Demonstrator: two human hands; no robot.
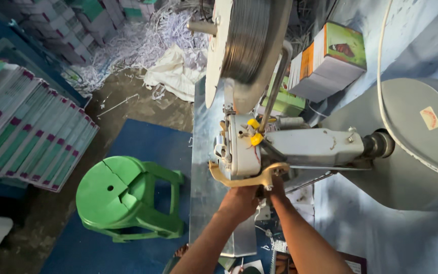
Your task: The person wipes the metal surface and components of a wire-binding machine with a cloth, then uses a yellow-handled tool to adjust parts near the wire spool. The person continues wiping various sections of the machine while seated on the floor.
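Both hands reach under the grey metal wire-stitching machine head point(290, 147), the left hand point(239, 203) curled shut just below its tan curved lever point(244, 178), the right hand point(278, 189) hidden, grip unclear, nothing visibly stitched.

Green plastic stool point(122, 195), fanned booklet stacks point(26, 127), shredded paper heap point(143, 40), white sack point(173, 71)

This is a print-binding workshop. A wire-stitching machine point(280, 147) with a wire spool point(247, 45) stands among stacked booklets point(26, 132). Paper trimmings point(143, 40) litter the floor point(128, 106).
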